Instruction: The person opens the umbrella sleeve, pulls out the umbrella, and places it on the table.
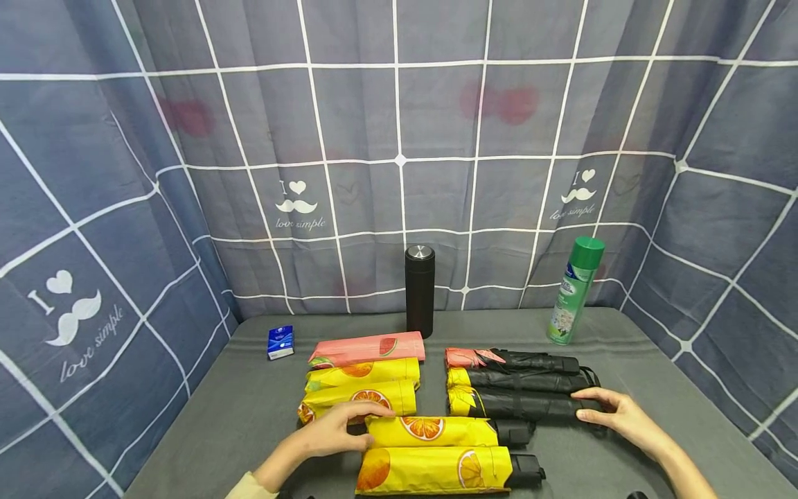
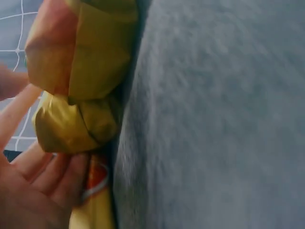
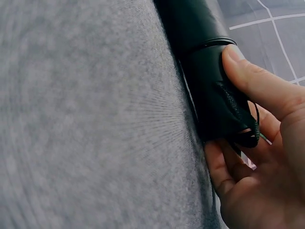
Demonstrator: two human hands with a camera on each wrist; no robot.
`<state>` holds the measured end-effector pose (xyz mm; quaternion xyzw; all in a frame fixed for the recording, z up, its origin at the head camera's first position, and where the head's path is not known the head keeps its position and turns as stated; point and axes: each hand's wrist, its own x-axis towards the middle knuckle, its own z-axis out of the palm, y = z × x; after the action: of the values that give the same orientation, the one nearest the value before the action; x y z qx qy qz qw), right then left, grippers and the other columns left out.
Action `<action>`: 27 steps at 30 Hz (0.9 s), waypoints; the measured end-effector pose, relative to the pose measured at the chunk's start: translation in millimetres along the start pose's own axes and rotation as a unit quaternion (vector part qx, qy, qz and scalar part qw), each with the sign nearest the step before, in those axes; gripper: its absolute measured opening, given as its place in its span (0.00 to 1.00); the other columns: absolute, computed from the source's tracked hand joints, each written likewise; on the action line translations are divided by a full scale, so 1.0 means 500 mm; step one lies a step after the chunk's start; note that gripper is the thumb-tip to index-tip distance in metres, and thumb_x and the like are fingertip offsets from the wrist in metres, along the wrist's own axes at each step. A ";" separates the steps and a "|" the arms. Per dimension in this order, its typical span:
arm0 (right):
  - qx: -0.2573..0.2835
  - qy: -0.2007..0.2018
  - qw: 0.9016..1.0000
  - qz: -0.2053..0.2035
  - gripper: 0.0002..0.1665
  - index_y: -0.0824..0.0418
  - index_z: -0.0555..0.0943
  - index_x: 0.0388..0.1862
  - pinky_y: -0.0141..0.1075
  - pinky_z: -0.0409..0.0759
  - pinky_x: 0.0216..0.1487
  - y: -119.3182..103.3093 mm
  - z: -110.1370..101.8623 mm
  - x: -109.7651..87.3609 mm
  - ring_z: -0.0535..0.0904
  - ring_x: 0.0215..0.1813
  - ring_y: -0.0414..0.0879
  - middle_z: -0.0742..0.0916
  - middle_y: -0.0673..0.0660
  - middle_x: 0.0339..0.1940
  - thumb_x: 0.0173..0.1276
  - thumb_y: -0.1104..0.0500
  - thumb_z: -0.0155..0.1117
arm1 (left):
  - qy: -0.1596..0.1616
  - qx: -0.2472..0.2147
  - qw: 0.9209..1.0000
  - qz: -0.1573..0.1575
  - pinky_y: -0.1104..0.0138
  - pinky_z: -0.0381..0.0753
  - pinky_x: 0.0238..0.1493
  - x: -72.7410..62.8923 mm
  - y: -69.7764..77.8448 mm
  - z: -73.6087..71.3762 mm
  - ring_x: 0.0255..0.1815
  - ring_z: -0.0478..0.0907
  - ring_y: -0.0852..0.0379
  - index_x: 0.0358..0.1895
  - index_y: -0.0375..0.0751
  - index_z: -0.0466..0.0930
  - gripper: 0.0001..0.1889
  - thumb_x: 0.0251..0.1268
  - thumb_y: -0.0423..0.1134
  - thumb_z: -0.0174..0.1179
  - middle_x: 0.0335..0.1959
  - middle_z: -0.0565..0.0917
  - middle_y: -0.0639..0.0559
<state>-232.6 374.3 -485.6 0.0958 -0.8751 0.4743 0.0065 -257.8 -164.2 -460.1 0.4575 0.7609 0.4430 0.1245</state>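
Two yellow sleeved folding umbrellas [image 1: 449,468] with black handles lie side by side in front. My left hand [image 1: 337,431] is at the left end of the rear one, thumb by its end. In the left wrist view, the fingers of that hand [image 2: 43,191] lie against a yellow sleeve with an orange-slice print [image 2: 97,183], beside two bunched yellow ends [image 2: 76,126]. My right hand [image 1: 626,419] holds the right end of the nearest black folded umbrella [image 1: 524,403]. The right wrist view shows its thumb [image 3: 248,71] on the black fabric near a cord, fingers curled around the end.
Behind lie two yellow fruit-print sleeves [image 1: 364,375] and a pink watermelon one [image 1: 374,348]. More black folded umbrellas [image 1: 536,361] lie at right. A black flask [image 1: 420,291], a green spray can [image 1: 575,294] and a small blue packet [image 1: 280,342] stand near the checked curtain [image 1: 349,125].
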 end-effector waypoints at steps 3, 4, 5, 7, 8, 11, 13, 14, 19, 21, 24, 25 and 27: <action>-0.005 -0.006 1.000 0.006 0.23 0.66 0.78 0.55 0.30 0.74 0.42 -0.003 0.000 0.000 0.73 0.49 0.31 0.81 0.57 0.53 0.64 0.56 0.65 | -0.016 0.006 1.000 0.014 0.63 0.70 0.57 0.005 -0.006 0.006 0.57 0.72 0.57 0.62 0.43 0.74 0.21 0.66 0.36 0.57 0.58 0.77 0.52; -0.006 -0.006 1.000 0.009 0.23 0.66 0.78 0.55 0.30 0.75 0.42 -0.004 0.000 0.000 0.74 0.49 0.32 0.81 0.58 0.53 0.64 0.56 0.65 | -0.021 0.006 1.000 0.016 0.63 0.70 0.57 0.008 -0.008 0.008 0.57 0.72 0.56 0.62 0.43 0.74 0.21 0.66 0.35 0.57 0.58 0.77 0.51; -0.007 -0.007 1.000 0.010 0.23 0.66 0.78 0.56 0.30 0.75 0.42 -0.004 0.000 0.000 0.74 0.49 0.31 0.81 0.60 0.54 0.64 0.56 0.65 | -0.025 0.004 1.000 0.015 0.63 0.70 0.57 0.009 -0.011 0.009 0.58 0.71 0.57 0.62 0.43 0.74 0.20 0.66 0.35 0.57 0.58 0.77 0.51; -0.011 -0.010 1.000 0.013 0.23 0.65 0.78 0.56 0.30 0.74 0.43 -0.005 0.000 -0.001 0.73 0.49 0.31 0.80 0.62 0.54 0.65 0.55 0.65 | -0.029 0.005 0.999 0.017 0.63 0.70 0.57 0.012 -0.017 0.012 0.58 0.72 0.56 0.61 0.42 0.75 0.20 0.65 0.34 0.57 0.58 0.77 0.51; -0.013 -0.011 1.000 0.013 0.23 0.65 0.78 0.56 0.30 0.74 0.43 -0.005 0.000 -0.002 0.73 0.50 0.31 0.80 0.62 0.55 0.65 0.55 0.65 | -0.030 0.007 0.999 0.014 0.63 0.70 0.57 0.013 -0.020 0.013 0.57 0.72 0.57 0.61 0.43 0.75 0.20 0.65 0.35 0.57 0.57 0.77 0.51; -0.014 -0.018 1.000 0.016 0.23 0.65 0.78 0.56 0.30 0.74 0.43 -0.006 -0.002 -0.001 0.73 0.50 0.31 0.80 0.63 0.55 0.65 0.55 0.64 | -0.035 0.015 0.999 0.013 0.63 0.70 0.58 0.017 -0.027 0.014 0.58 0.72 0.58 0.61 0.44 0.75 0.20 0.66 0.38 0.58 0.57 0.77 0.53; -0.016 -0.023 0.999 0.017 0.24 0.65 0.77 0.57 0.31 0.75 0.43 -0.007 -0.004 -0.001 0.73 0.50 0.30 0.79 0.64 0.55 0.66 0.55 0.64 | -0.041 0.022 0.999 0.013 0.63 0.69 0.58 0.021 -0.028 0.014 0.58 0.71 0.59 0.61 0.45 0.75 0.21 0.66 0.40 0.59 0.58 0.77 0.54; -0.015 -0.026 0.999 0.018 0.24 0.66 0.77 0.57 0.31 0.75 0.43 -0.008 -0.005 -0.001 0.73 0.50 0.30 0.79 0.64 0.56 0.66 0.55 0.63 | -0.044 0.025 0.999 0.012 0.63 0.69 0.59 0.024 -0.029 0.015 0.59 0.71 0.59 0.62 0.46 0.74 0.21 0.66 0.41 0.59 0.58 0.76 0.55; -0.020 -0.026 0.999 0.020 0.25 0.66 0.77 0.57 0.31 0.76 0.42 -0.010 -0.008 -0.002 0.73 0.49 0.29 0.79 0.66 0.56 0.66 0.54 0.64 | -0.050 0.029 0.998 0.003 0.64 0.68 0.59 0.038 -0.029 0.022 0.59 0.70 0.60 0.63 0.48 0.72 0.23 0.65 0.43 0.60 0.60 0.75 0.55; -0.028 -0.021 0.999 0.023 0.24 0.66 0.78 0.57 0.31 0.76 0.42 -0.012 -0.008 -0.002 0.73 0.49 0.30 0.79 0.65 0.56 0.65 0.54 0.64 | -0.047 0.033 0.998 0.001 0.65 0.69 0.58 0.040 -0.029 0.025 0.57 0.71 0.62 0.63 0.48 0.73 0.23 0.64 0.42 0.60 0.59 0.76 0.55; -0.038 -0.013 0.999 0.026 0.24 0.65 0.78 0.56 0.31 0.76 0.43 -0.014 -0.006 -0.003 0.73 0.50 0.30 0.80 0.64 0.55 0.64 0.53 0.65 | -0.041 0.034 0.999 -0.005 0.66 0.70 0.56 0.041 -0.029 0.027 0.54 0.72 0.63 0.63 0.49 0.73 0.24 0.62 0.41 0.61 0.59 0.76 0.55; -0.042 -0.011 0.999 0.026 0.24 0.65 0.79 0.56 0.30 0.76 0.43 -0.015 -0.006 -0.004 0.73 0.49 0.31 0.80 0.64 0.55 0.64 0.53 0.65 | -0.038 0.036 0.999 -0.008 0.66 0.70 0.56 0.042 -0.030 0.028 0.54 0.72 0.63 0.64 0.49 0.72 0.25 0.61 0.41 0.60 0.59 0.76 0.55; -0.045 -0.009 0.999 0.028 0.24 0.65 0.78 0.56 0.31 0.76 0.43 -0.017 -0.007 -0.005 0.74 0.49 0.31 0.79 0.65 0.55 0.65 0.53 0.65 | -0.034 0.033 0.999 -0.017 0.65 0.69 0.57 0.042 -0.031 0.029 0.55 0.71 0.63 0.65 0.49 0.70 0.27 0.61 0.43 0.60 0.61 0.74 0.55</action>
<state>-229.1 373.1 -477.1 0.0751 -0.8980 0.4333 -0.0102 -269.9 -141.8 -476.2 0.4629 0.7782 0.3999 0.1424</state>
